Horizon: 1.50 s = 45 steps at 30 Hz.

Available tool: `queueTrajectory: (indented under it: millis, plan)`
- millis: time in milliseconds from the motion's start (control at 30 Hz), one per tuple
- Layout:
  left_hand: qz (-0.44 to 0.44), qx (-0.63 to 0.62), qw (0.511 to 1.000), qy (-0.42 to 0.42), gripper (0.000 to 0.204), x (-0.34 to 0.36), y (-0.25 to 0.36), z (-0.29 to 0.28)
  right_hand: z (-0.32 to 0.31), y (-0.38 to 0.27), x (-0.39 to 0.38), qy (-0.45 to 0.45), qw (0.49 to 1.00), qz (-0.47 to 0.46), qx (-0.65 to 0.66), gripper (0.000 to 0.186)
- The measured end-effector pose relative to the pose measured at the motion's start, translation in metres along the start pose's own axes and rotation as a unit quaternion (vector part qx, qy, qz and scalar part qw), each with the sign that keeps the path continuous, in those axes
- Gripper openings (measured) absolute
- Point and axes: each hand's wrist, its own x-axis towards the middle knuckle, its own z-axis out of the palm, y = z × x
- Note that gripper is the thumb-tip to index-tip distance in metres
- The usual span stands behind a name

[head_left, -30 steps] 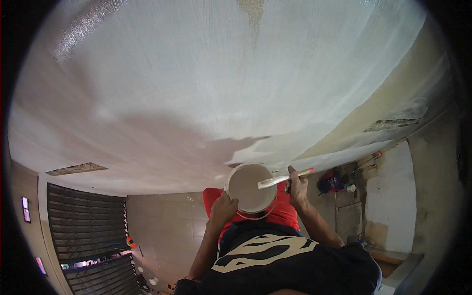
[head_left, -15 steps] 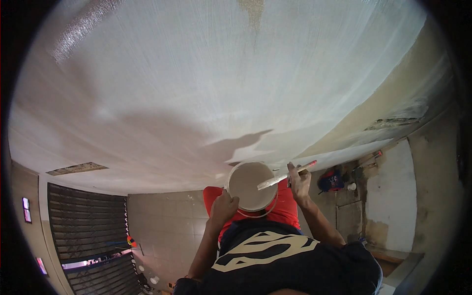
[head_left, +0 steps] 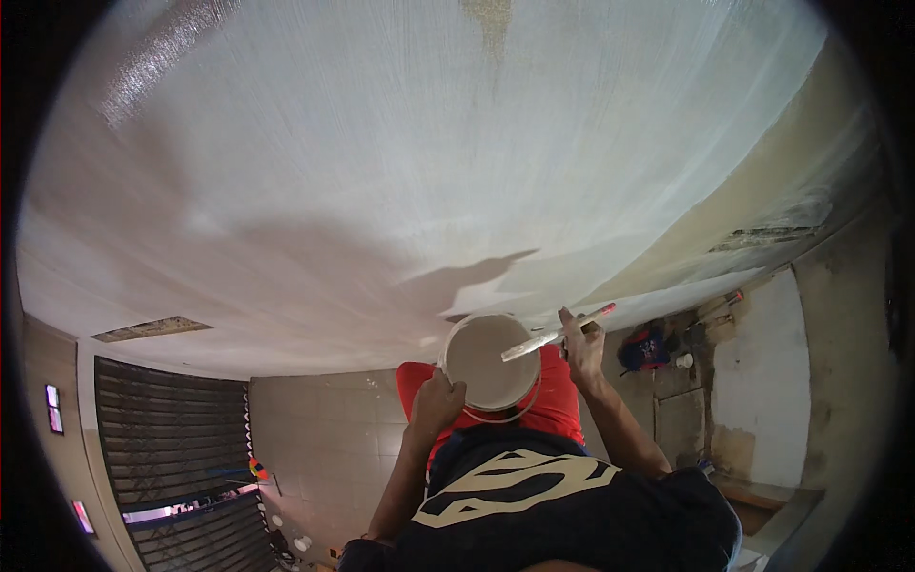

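My left hand [head_left: 438, 400] grips the left rim of a white bucket [head_left: 490, 318] of pale grey paint, held over my red-clad legs. My right hand [head_left: 583, 348] is closed on a long paintbrush [head_left: 530, 345] with a red handle end, its paint-coated bristles over the bucket's mouth. Beyond both hands rises a large wall [head_left: 457, 162] coated in streaky white, with a beige strip [head_left: 724, 210] along its right side and shadows cast at lower left.
A dark folding metal gate [head_left: 172, 429] stands at left. Tiled floor [head_left: 334, 439] lies below. On the lower right are a dark blue and red bag [head_left: 643, 348], a small white container [head_left: 684, 360] and a wooden ledge [head_left: 753, 515]. Dark rough patches [head_left: 152, 328] mark the wall's lower part.
My right hand and the brush have risen slightly, away from my body, with the handle end higher. My left hand still holds the bucket, barely shifted.
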Motion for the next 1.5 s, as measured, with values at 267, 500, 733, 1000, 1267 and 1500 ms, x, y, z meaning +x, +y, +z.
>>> queueTrajectory:
  millis: [267, 500, 733, 1000, 1267, 1500]
  plan:
    - [-0.012, 0.007, 1.0, -0.005, 0.047, 0.0, 0.003, 0.0, -0.003, 0.005, 0.007, 0.001, 1.0, 0.006, 0.02, 0.036]
    - [-0.011, 0.012, 1.0, -0.01, 0.047, 0.0, 0.0, -0.002, -0.006, 0.007, 0.013, 0.011, 0.965, 0.194, 0.176, 0.04]
    - [-0.015, 0.006, 1.0, -0.013, 0.046, -0.003, 0.011, -0.007, -0.003, 0.003, 0.011, -0.059, 0.949, 0.178, 0.251, 0.041]
    - [-0.009, 0.004, 1.0, -0.003, 0.047, -0.001, 0.002, -0.002, -0.003, 0.003, 0.012, -0.048, 0.967, 0.128, 0.214, 0.039]
    - [-0.008, 0.022, 1.0, -0.006, 0.046, 0.0, 0.007, -0.004, 0.001, -0.002, 0.005, -0.015, 0.998, 0.052, 0.038, 0.039]
    - [0.004, 0.028, 0.999, -0.016, 0.05, -0.001, 0.01, -0.004, -0.002, 0.012, 0.013, -0.01, 1.0, 0.0, -0.013, 0.041]
